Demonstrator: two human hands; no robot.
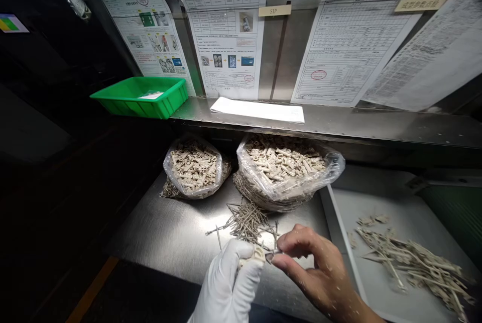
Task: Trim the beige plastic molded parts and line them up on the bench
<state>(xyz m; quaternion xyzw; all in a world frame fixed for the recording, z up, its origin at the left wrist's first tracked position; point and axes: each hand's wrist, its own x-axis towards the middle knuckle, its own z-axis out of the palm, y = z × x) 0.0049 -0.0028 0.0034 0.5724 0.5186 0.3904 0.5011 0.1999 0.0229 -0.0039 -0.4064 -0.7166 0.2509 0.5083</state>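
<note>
My left hand [233,280], in a white glove, pinches a beige plastic part [256,256] above the front of the metal table. My bare right hand [316,267] closes thumb and forefinger on a small dark metal piece [271,254] at the right side of that part. Just behind my hands lies a pile of thin metal pins [246,221]. Two clear plastic bags stand farther back, a smaller left bag [196,168] and a larger right bag [288,167], both filled with beige parts.
On the right, a grey tray [341,235] holds beige scrap pieces [417,257]. A metal shelf [339,124] crosses behind the bags, bearing a green bin [141,98] and a folded white paper [258,110]. Printed sheets [228,36] hang above it.
</note>
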